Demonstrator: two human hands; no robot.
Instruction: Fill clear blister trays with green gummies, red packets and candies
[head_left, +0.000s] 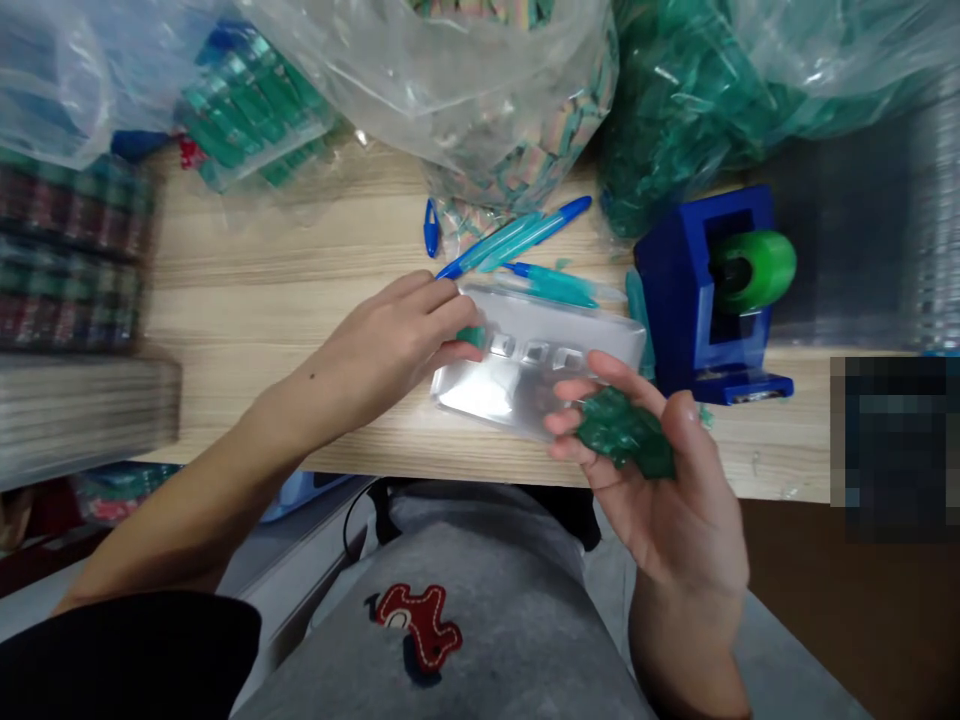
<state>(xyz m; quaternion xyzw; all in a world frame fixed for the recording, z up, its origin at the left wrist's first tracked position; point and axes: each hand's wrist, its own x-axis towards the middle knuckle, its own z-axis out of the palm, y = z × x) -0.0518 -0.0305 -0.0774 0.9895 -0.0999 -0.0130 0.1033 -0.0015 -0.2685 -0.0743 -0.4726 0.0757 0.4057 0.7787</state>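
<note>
A clear plastic tray (480,385) with several small square wells lies on the wooden table. My left hand (409,330) is at the tray's left end, thumb and fingers closed on a small green piece (471,336) over the wells. Palm up, my right hand (660,490) cups several dark green translucent pieces (622,432) beside the tray's right end, its fingertips overlapping the tray. Just behind the tray lie blue-capped pens (517,240) and a teal one (555,284).
A blue tape dispenser (675,290) with green tape stands right of the tray. Bags of striped pieces (555,140) and green pieces (667,130) fill the back. Packed green tubes (251,105) lie at back left; stacked boxes (82,410) line the left edge.
</note>
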